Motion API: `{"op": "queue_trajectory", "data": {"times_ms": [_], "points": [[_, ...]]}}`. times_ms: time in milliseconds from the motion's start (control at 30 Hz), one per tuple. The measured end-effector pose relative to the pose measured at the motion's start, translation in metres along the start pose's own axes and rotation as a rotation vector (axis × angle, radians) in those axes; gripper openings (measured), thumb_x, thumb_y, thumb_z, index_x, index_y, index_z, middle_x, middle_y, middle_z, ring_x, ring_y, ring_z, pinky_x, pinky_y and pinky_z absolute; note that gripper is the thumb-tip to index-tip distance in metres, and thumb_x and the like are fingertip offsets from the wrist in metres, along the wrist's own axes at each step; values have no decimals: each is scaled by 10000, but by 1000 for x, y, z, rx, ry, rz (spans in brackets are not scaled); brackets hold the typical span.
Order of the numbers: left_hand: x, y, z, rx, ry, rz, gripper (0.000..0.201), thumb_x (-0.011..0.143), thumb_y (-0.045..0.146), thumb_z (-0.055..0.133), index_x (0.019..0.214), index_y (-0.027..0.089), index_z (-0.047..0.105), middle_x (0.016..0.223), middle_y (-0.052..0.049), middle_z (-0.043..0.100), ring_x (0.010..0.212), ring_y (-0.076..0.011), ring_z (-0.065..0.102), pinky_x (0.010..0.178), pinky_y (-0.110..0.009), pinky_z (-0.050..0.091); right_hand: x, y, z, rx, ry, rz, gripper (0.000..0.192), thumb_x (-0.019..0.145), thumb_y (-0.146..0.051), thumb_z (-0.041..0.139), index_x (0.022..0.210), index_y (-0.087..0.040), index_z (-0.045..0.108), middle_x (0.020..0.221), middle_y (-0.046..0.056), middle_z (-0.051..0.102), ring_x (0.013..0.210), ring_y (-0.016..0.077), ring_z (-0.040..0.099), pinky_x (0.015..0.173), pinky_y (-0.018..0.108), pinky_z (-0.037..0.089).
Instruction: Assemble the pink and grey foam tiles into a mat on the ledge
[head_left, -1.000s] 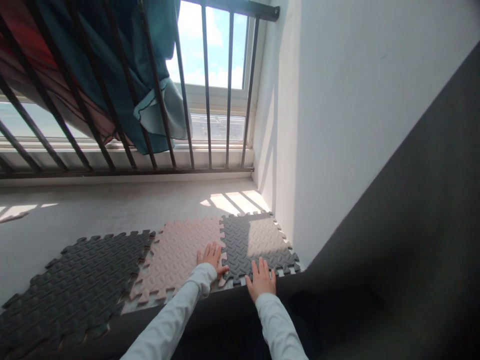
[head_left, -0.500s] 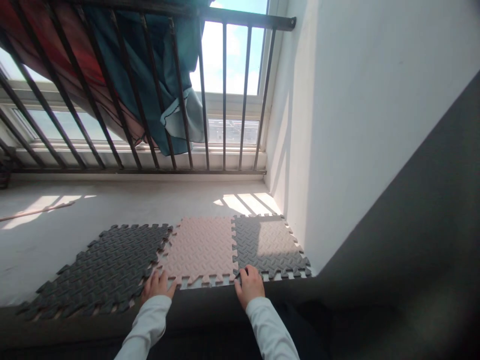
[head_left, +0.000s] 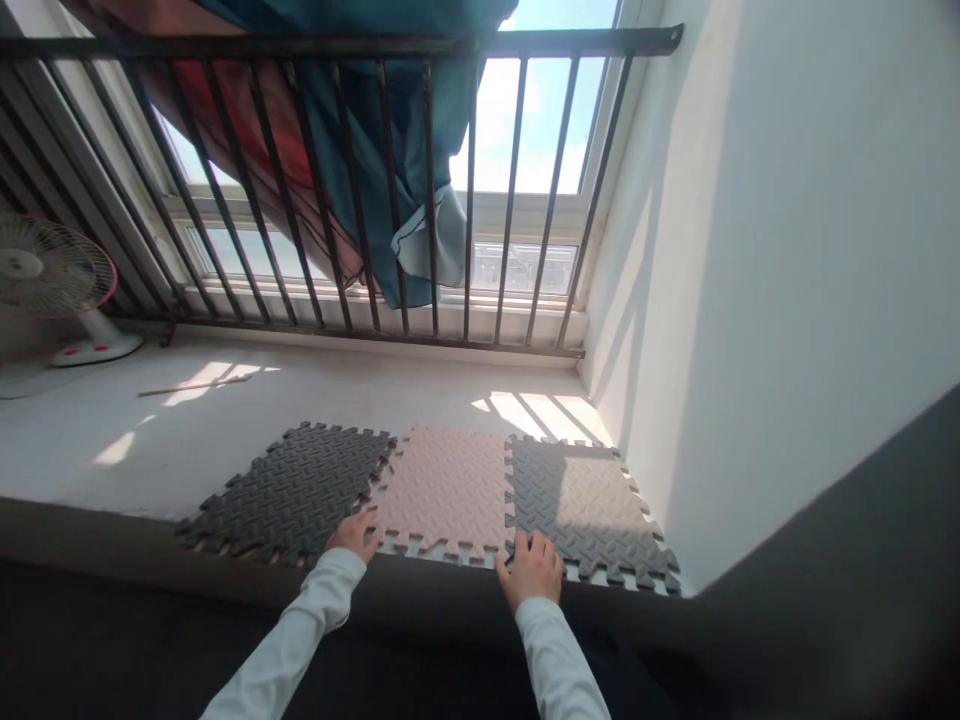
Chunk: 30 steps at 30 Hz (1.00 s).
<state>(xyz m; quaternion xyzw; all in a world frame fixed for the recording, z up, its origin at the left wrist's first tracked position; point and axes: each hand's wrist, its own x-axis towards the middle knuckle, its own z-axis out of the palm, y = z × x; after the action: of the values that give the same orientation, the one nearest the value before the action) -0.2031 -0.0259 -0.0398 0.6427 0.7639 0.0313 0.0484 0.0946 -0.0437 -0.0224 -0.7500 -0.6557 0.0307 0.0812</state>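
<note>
Head view — pink mat tile (head_left: 448,487) under flat, released fingers of left hand (head_left: 352,535) and right hand (head_left: 533,570).

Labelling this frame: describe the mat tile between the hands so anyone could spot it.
Below the barred window, three foam tiles lie in a row on the floor. It is the middle tile, pink, while both neighbours are dark grey.

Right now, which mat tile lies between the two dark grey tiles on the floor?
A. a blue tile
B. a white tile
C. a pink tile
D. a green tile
C: the pink tile lies between the left grey tile and the right grey tile.
</note>
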Motion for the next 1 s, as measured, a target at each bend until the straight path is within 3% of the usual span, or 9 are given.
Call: {"op": "queue_trajectory", "data": {"times_ms": [200, 367, 500, 567, 667, 767, 867, 933, 1000], "points": [[-17, -51, -22, 73, -37, 43, 449, 651, 188, 498, 1084, 282, 569, 1295, 10, 446, 1174, -203, 382, 975, -329, 326, 0, 12, 7, 27, 22, -51, 260, 760, -343, 476, 958, -215, 586, 1064, 86, 544, 1004, 230, 453, 871, 357, 280], [-10, -53, -25, 56, -6, 31, 343, 649, 179, 509, 961, 271, 616, 1237, 11, 499, 1127, -197, 431, 933, -322, 375, -2, 17, 9, 78, 37, -60, 247, 772, -313, 460, 936, -195, 603, 1085, 86, 559, 1025, 223, 465, 908, 361, 262], [10, -41, -43, -86, 162, 84, 293, 727, 276, 442, 971, 223, 595, 1217, -36, 516, 1126, -180, 442, 978, -287, 334, -4, 20, 11, 148, 39, -52, 226, 777, -276, 436, 905, -198, 605, 1080, 69, 578, 1021, 201, 486, 928, 368, 255], [19, -18, -56, -166, 260, 138, 334, 770, 321, 373, 1017, 207, 568, 1238, -50, 496, 1148, -170, 420, 998, -284, 309, -5, 21, 12, 203, 45, -45, 226, 769, -264, 427, 895, -200, 603, 1057, 62, 592, 1011, 199, 498, 936, 376, 258], [21, 53, -66, -248, 300, 215, 383, 787, 356, 334, 1077, 208, 536, 1276, -41, 460, 1182, -178, 379, 1006, -297, 301, -5, 25, 14, 345, 73, 0, 243, 740, -258, 419, 887, -197, 601, 993, 58, 616, 960, 197, 527, 924, 367, 295], [6, 150, -53, -304, 207, 324, 433, 780, 394, 334, 1149, 233, 493, 1336, -22, 389, 1228, -201, 318, 1025, -341, 269, -2, 35, 16, 636, 184, 145, 273, 695, -272, 419, 878, -171, 594, 969, 84, 620, 936, 205, 542, 873, 325, 364], [-19, 224, -26, -330, -39, 495, 625, 733, 456, 386, 1320, 275, 272, 1415, 6, 242, 1272, -226, 240, 1014, -411, 273, -1, 51, 17, 898, 307, 358, 327, 718, -358, 393, 900, -146, 563, 920, 111, 630, 864, 213, 578, 788, 324, 429], [-28, 240, -12, -287, -116, 500, 662, 714, 437, 420, 1334, 329, 217, 1420, 46, 217, 1279, -233, 220, 1032, -431, 233, -3, 62, 19, 936, 342, 444, 402, 771, -410, 314, 970, -127, 519, 905, 127, 632, 798, 206, 601, 696, 326, 466], [-24, 228, -4, -205, -143, 413, 660, 699, 394, 453, 1324, 323, 253, 1417, 36, 231, 1276, -252, 221, 1041, -449, 193, -5, 71, 20, 925, 360, 479, 452, 803, -420, 240, 1036, -106, 465, 918, 143, 624, 776, 193, 612, 623, 303, 479]]}}
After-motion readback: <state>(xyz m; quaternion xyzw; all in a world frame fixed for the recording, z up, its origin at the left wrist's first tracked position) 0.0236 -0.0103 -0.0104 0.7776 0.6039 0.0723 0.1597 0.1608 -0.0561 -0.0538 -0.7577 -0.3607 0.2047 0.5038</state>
